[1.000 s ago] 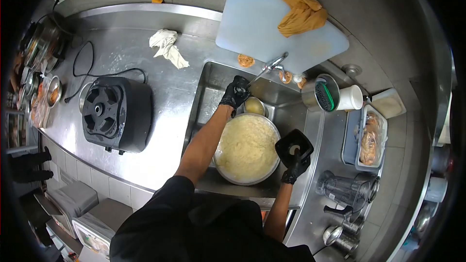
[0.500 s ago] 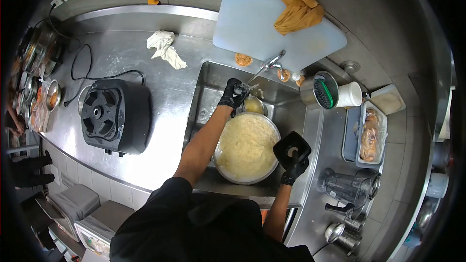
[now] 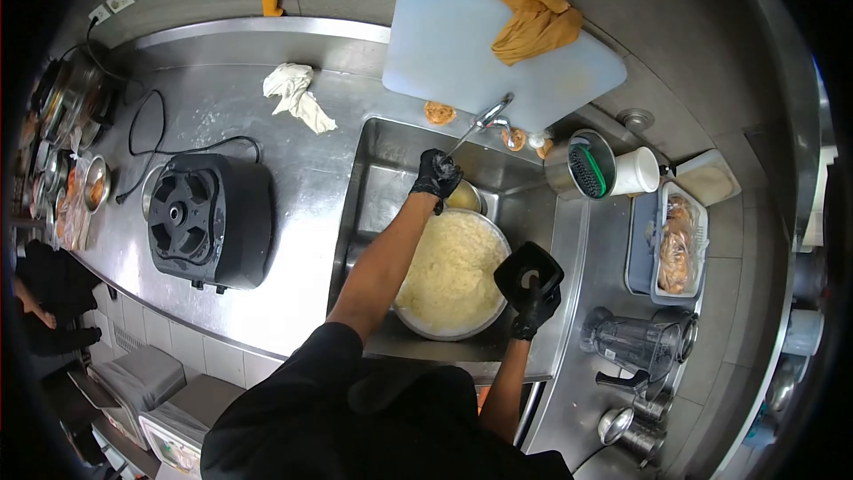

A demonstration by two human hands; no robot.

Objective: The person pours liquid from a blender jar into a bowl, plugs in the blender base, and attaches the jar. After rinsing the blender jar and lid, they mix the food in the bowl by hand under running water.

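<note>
My left hand [image 3: 436, 175], in a black glove, is under the end of the faucet [image 3: 487, 116], above the sink. Its fingers are drawn together; what they hold, if anything, is too small to name. My right hand [image 3: 536, 309], gloved as well, grips a square black lid [image 3: 528, 274] beside the bowl's right rim. A large round bowl of pale yellow, lumpy mash [image 3: 453, 271] stands in the sink [image 3: 377, 160]. Behind it sits a smaller bowl with yellowish contents [image 3: 465, 198], partly hidden by my left hand.
A black blender base [image 3: 211, 220] stands on the left counter, near a white cloth [image 3: 298, 96]. Behind the sink leans a cutting board [image 3: 435, 36] with an orange cloth [image 3: 530, 13]. Right: a blender jug [image 3: 635, 342] and a food tray [image 3: 680, 244]. Another person stands far left.
My left hand has closed up more under the faucet, and the splashing water around it is no longer visible. The person at the far left has come further into view.
</note>
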